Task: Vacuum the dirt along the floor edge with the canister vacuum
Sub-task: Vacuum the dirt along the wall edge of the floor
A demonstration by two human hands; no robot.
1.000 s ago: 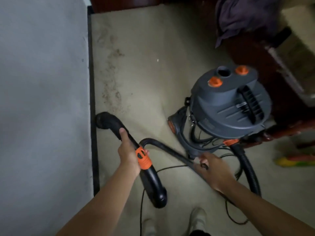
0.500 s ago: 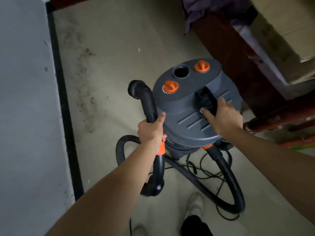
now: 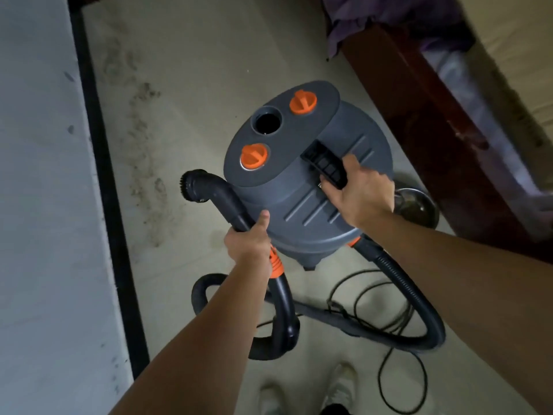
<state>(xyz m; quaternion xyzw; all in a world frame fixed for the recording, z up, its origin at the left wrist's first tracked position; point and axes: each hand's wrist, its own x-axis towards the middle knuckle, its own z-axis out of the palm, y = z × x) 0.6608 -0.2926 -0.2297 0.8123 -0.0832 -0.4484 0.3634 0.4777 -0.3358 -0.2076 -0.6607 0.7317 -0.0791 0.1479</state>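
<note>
Head camera, looking down: a grey canister vacuum (image 3: 308,175) with orange knobs fills the centre of the frame. The right hand (image 3: 359,193) curls around the black carry handle (image 3: 326,166) on its lid. At centre left, the left hand (image 3: 248,238) grips the black wand (image 3: 230,202), with the brush nozzle (image 3: 191,185) at its upper end. A trail of dirt (image 3: 143,163) runs down the floor (image 3: 209,55) left of centre, near a black baseboard (image 3: 98,163). The hose (image 3: 419,301) loops across the lower right.

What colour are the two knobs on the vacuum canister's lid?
Orange: both the nearer round plastic knob and the farther knob, best in the head view.
</note>
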